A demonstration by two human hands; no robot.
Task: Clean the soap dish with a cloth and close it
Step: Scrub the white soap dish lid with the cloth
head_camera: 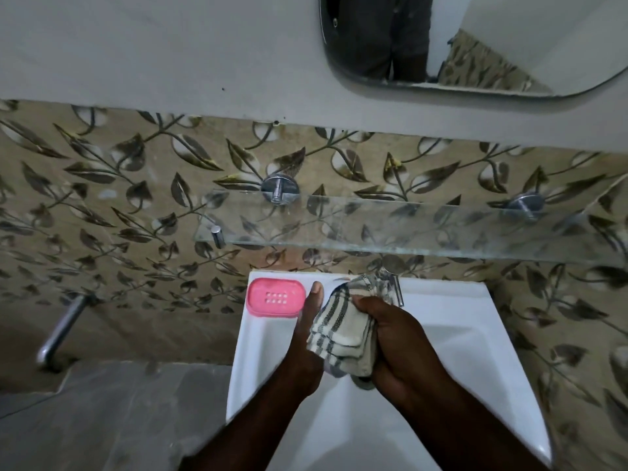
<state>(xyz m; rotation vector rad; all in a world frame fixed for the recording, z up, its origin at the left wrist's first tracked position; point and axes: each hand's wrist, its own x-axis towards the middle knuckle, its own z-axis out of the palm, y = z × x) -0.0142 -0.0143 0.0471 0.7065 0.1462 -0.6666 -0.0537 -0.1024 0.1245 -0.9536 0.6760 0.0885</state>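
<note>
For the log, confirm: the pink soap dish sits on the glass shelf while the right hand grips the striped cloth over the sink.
Wrong: the head view shows the pink soap dish on the back-left sink rim, below the glass shelf. The right hand grips the striped cloth over the sink.

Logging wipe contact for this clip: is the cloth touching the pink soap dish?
No, the striped cloth is bunched in the right hand over the sink, apart from the soap dish.
</note>
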